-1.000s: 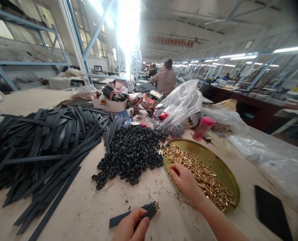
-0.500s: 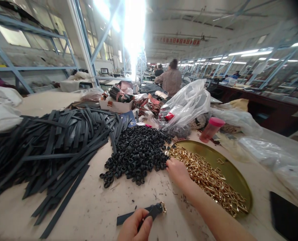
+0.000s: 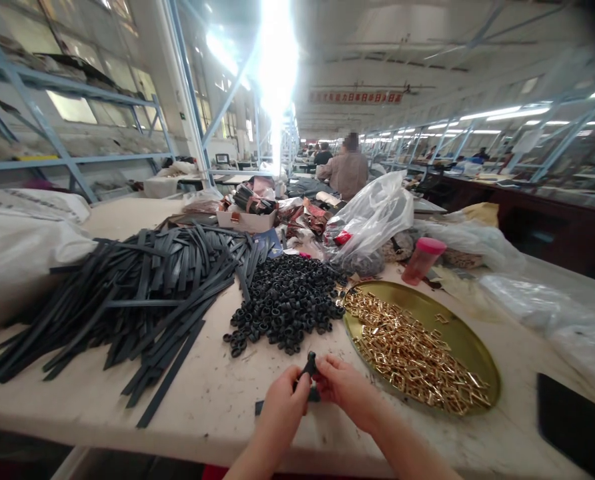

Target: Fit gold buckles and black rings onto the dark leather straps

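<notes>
A short dark strap (image 3: pixel 310 363) is pinched in my left hand (image 3: pixel 283 403), its upper end bent upward between my hands. Close against its right side, my right hand (image 3: pixel 345 389) has its fingertips pressed together; what they hold is too small to make out. The strap's buckle is hidden. Beyond my hands lies a heap of small black loops (image 3: pixel 290 303). To the right, a round golden tray (image 3: pixel 427 303) carries many gold buckles (image 3: pixel 412 343). A large pile of long dark strips (image 3: pixel 162 280) spreads over the left side.
The pale table (image 3: pixel 177 427) has its near edge below my hands. A black flat object (image 3: pixel 572 420) lies at the right. Behind are a pink-lidded jar (image 3: pixel 422 261), a plastic bag (image 3: pixel 377 210) and a white box (image 3: pixel 245 220). A person (image 3: pixel 348 170) sits farther back.
My right hand has moved from the edge of the loop heap to my left hand. The strap's end has turned upward, its buckle no longer visible. The view has shifted slightly.
</notes>
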A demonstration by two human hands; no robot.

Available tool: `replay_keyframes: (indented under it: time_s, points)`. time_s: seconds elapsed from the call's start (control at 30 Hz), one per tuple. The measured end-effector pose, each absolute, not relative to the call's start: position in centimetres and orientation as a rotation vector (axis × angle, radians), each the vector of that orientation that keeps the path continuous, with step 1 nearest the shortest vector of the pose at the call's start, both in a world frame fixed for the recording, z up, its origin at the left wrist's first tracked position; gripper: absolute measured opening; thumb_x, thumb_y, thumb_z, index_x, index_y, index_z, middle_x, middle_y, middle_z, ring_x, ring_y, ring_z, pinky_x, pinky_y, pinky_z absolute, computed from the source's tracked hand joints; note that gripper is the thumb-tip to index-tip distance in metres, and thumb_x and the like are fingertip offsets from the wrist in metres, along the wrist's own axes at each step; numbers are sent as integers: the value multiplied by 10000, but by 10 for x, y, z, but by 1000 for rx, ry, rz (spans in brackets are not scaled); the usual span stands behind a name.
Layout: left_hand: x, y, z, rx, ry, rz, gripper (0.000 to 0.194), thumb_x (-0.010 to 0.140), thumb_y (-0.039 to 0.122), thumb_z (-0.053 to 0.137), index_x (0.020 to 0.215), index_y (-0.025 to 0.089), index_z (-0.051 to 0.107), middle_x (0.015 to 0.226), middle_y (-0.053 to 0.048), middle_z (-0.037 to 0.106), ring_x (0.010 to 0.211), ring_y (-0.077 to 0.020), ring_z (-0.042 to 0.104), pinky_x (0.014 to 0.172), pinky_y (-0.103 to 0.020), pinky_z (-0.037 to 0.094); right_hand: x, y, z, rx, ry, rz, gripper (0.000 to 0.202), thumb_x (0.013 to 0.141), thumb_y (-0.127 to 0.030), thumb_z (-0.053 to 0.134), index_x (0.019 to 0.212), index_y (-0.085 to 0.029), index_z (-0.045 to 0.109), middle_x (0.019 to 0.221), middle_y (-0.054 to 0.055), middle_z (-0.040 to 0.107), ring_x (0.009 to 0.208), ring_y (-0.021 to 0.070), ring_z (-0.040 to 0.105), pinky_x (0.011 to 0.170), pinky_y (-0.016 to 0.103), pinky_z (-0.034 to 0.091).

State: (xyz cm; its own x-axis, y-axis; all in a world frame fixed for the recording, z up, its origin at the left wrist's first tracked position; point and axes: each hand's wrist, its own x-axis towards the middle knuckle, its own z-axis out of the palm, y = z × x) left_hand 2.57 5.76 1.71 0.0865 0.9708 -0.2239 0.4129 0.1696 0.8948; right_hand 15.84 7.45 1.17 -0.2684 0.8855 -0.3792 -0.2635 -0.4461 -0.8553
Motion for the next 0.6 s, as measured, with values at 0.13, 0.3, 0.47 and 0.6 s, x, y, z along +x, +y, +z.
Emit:
replay_keyframes:
  time_s: [0.13, 0.3, 0.47, 0.6]
  points:
    - [25, 77, 15, 1364, 1460, 671, 187, 780, 307, 340, 658, 206, 439, 358, 88, 382, 320, -94, 334, 374, -196, 260, 156, 90, 4, -1207, -887, 1732, 305, 688, -458, 631, 722, -166, 548, 602, -25, 552, 497, 77, 494, 472, 191, 381]
    - [15, 71, 20, 1418, 1402, 605, 192, 748, 301, 396, 610, 190, 470, 368, 80, 404, 348, -82, 356, 384, -183, 261, 159, 82, 6, -1188, -1035, 1537, 290, 655, -421, 683, 658, -169, 539, 507, -63, 523, 478, 81, 476, 484, 203, 375]
    - [11, 57, 29, 1502, 1334, 535, 242, 753, 355, 438, 599, 178, 499, 392, 75, 416, 381, -86, 377, 401, -192, 252, 166, 68, 5, -1176, -1123, 1480, 313, 602, -424, 720, 702, -162, 582, 509, -56, 549, 453, 100, 486, 483, 239, 369]
    - [13, 50, 36, 1524, 1349, 538, 254, 782, 353, 414, 642, 173, 526, 426, 74, 408, 418, -92, 400, 433, -194, 268, 169, 61, 11, -1177, -1157, 1502, 313, 613, -417, 715, 751, -149, 632, 532, -31, 579, 485, 117, 503, 515, 260, 385]
